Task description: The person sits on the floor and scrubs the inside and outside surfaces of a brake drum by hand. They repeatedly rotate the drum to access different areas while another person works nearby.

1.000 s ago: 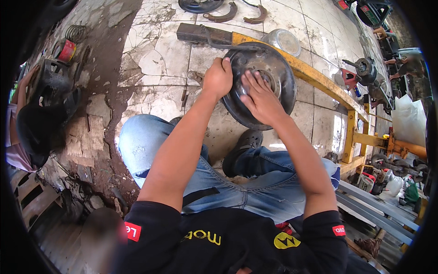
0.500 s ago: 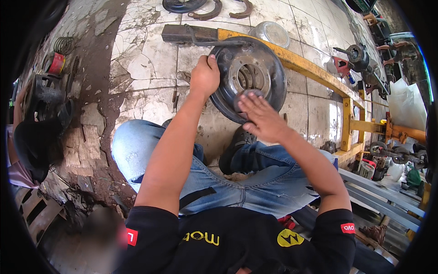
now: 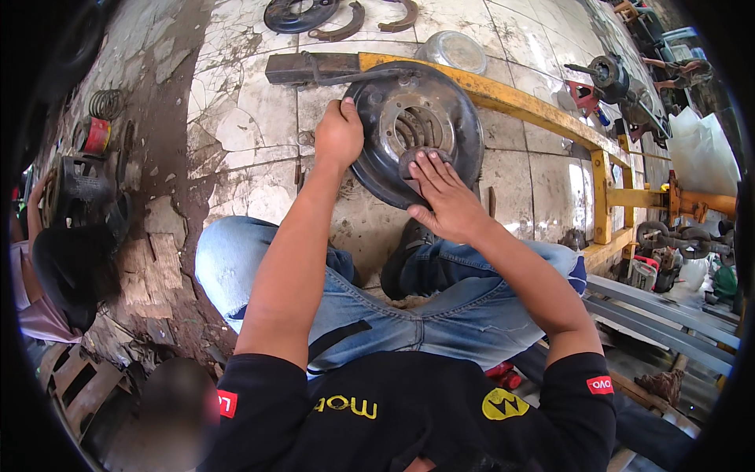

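A round black brake backing plate (image 3: 464,134), with a bolt-holed ring round its central opening, is tilted up in front of my legs. My left hand (image 3: 340,135) is closed on its left rim, thumb on the near face. My right hand (image 3: 447,193) lies with fingers nearly flat over a dark round pad (image 3: 409,164), pressing it to the plate below the opening. Dark curved coils (image 3: 417,126) show through that opening. The pad's exact kind is unclear, as the fingers cover part of it.
A yellow metal frame (image 3: 503,98) runs behind the plate to the right. Beyond it are a round metal container (image 3: 454,51), brake shoes (image 3: 342,23) and another black plate (image 3: 299,14). At left, another person (image 3: 67,271) sits near a coil spring (image 3: 104,102).
My right hand has slid the pad slightly rightward across the plate. My left hand keeps its hold on the rim. The whole view has shifted a little.
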`<action>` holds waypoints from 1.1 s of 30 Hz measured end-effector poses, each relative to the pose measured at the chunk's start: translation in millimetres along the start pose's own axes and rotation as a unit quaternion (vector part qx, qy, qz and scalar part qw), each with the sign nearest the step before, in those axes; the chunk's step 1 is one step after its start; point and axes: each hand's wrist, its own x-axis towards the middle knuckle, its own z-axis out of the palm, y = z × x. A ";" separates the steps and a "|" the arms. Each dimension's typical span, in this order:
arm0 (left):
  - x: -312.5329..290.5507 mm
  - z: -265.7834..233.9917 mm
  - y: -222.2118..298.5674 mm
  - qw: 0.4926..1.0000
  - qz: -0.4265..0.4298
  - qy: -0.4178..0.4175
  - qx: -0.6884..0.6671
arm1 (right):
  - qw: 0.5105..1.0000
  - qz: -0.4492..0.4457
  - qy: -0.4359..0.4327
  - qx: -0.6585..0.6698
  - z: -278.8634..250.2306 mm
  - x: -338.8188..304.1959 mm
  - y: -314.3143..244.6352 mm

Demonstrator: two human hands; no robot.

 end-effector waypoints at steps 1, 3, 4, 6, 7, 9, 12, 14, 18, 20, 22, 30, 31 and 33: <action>0.6 -0.3 -1.4 1.000 -0.001 0.004 0.000 | 1.000 0.012 -0.002 0.007 -3.8 3.6 5.0; -1.1 -0.5 2.6 1.000 -0.001 -0.001 0.004 | 0.995 0.097 0.037 -0.005 0.3 4.6 15.8; -1.3 -0.7 5.1 1.000 -0.001 -0.005 0.009 | 0.989 0.139 0.056 -0.011 5.7 4.1 19.1; -0.1 -0.7 5.2 1.000 -0.001 -0.003 0.011 | 0.994 0.081 0.047 -0.053 8.9 4.2 4.0; 1.7 0.6 1.6 1.000 0.001 0.002 0.008 | 0.998 0.048 0.028 -0.028 5.7 0.8 -0.5; 1.4 0.1 0.5 1.000 0.004 0.005 0.006 | 0.999 0.027 0.011 -0.017 2.3 1.1 4.7; 1.3 1.4 0.3 1.000 0.008 0.002 0.006 | 0.988 0.145 0.048 -0.032 5.2 2.4 17.2; 1.5 2.2 -1.5 1.000 0.013 0.012 0.004 | 0.995 0.090 0.032 -0.034 12.2 -1.7 4.1; 1.3 0.3 1.4 1.000 0.002 0.005 0.003 | 1.000 0.024 0.011 0.007 1.6 -0.2 -0.5; -0.3 0.1 5.6 1.000 -0.009 0.000 0.004 | 0.999 0.036 0.025 -0.017 2.3 7.9 -10.2; -0.2 2.3 0.7 1.000 0.001 0.010 -0.016 | 0.998 -0.002 0.059 -0.024 4.4 22.4 -17.9; 1.1 -2.2 -1.4 0.999 0.011 -0.008 -0.049 | 0.989 0.066 0.129 0.030 -2.2 88.8 -15.3; 1.4 -2.8 -1.3 0.999 0.010 -0.010 -0.049 | 0.993 0.032 0.115 0.024 -2.2 80.4 -19.2; 0.9 -4.6 -4.2 0.999 0.005 -0.014 -0.052 | 0.998 -0.023 0.056 0.004 -6.3 58.7 -27.6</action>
